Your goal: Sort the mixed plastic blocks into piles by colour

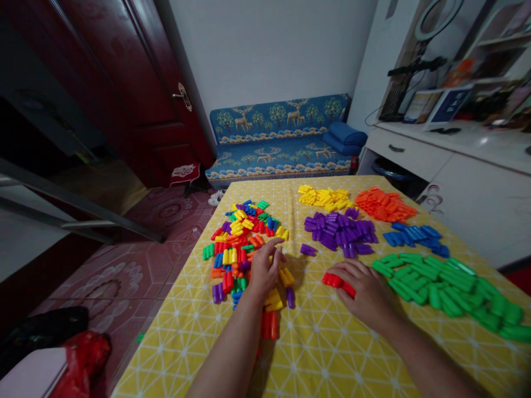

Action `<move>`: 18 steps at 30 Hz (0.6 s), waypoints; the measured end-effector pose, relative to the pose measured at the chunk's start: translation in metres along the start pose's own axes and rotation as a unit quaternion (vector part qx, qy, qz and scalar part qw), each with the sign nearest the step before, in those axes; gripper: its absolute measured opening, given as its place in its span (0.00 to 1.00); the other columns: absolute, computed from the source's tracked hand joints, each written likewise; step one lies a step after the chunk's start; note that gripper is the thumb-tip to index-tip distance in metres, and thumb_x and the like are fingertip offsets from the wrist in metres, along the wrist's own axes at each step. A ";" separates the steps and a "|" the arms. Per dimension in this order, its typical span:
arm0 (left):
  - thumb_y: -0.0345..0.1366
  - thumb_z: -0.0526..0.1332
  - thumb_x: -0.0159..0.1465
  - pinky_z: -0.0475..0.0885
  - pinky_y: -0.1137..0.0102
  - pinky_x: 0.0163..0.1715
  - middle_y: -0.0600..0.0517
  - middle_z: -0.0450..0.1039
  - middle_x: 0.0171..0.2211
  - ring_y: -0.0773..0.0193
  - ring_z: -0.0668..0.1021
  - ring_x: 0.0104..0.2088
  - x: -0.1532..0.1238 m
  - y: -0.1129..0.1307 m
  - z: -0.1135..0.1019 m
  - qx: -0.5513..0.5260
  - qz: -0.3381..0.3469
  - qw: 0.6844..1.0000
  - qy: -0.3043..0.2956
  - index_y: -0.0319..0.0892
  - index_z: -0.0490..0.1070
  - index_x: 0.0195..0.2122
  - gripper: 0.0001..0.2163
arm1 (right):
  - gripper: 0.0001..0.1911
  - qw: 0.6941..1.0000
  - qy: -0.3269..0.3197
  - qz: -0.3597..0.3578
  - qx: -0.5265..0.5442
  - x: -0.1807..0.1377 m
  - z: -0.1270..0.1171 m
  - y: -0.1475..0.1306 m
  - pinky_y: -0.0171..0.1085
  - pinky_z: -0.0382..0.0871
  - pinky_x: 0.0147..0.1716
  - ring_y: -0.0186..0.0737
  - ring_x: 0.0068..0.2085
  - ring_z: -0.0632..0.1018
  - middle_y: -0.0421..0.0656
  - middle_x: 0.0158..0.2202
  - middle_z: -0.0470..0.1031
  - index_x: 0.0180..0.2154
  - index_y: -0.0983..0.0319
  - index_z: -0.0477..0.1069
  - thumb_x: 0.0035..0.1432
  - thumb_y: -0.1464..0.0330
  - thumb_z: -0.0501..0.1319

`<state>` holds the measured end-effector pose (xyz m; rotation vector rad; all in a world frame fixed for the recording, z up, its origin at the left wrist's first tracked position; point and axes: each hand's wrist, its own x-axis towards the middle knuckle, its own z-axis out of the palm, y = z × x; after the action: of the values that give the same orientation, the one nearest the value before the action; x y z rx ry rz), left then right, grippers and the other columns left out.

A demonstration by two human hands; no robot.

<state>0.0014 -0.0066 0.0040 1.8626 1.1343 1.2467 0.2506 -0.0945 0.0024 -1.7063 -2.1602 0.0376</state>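
Observation:
My left hand [265, 268] reaches over the right side of a mixed pile of plastic blocks [230, 256] in red, yellow, blue, green, orange and purple. Its fingers are apart, and I see nothing held between them. Red blocks [333, 280] lie under the curled fingers and thumb of my right hand [365, 287], low over the tablecloth. Just beyond that hand is a heap of purple blocks [338, 229], with one purple block [307, 250] apart on its left. Green blocks [448, 282] are heaped to the right of my right hand.
Toward the far edge of the yellow patterned table [178, 331] are yellow blocks [326, 197] and orange blocks [385, 205]. Blue blocks [415, 236] lie between the orange and green heaps. A blue sofa [282, 149] and a white cabinet [473, 188] stand beyond.

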 end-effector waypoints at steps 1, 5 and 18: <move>0.40 0.54 0.69 0.70 0.71 0.35 0.52 0.76 0.26 0.64 0.78 0.29 0.000 0.000 0.000 0.002 0.000 1.000 0.004 0.42 0.72 0.50 0.13 | 0.19 1.000 0.005 0.003 -0.004 -0.003 0.000 0.003 0.46 0.63 0.51 0.46 0.53 0.70 0.43 0.49 0.75 0.47 0.54 0.75 0.54 0.72 0.58; 0.37 0.54 0.68 0.71 0.71 0.36 0.52 0.77 0.27 0.65 0.78 0.28 0.002 -0.002 0.001 0.017 -0.002 1.000 0.023 0.42 0.74 0.47 0.12 | 0.22 1.000 0.004 0.003 -0.018 -0.011 -0.006 0.009 0.51 0.62 0.54 0.49 0.54 0.71 0.45 0.51 0.75 0.48 0.54 0.75 0.50 0.72 0.58; 0.34 0.55 0.67 0.72 0.69 0.36 0.51 0.78 0.29 0.64 0.79 0.28 0.002 -0.002 0.001 0.047 -0.004 0.998 0.030 0.42 0.76 0.43 0.11 | 0.29 0.939 -0.070 0.103 0.322 0.073 0.025 -0.045 0.49 0.66 0.57 0.46 0.60 0.71 0.52 0.60 0.67 0.62 0.61 0.60 0.59 0.67 0.52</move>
<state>0.0024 -0.0040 0.0025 1.8984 1.2494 1.2724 0.1876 -0.0323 0.0114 -1.5408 -1.7579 0.8474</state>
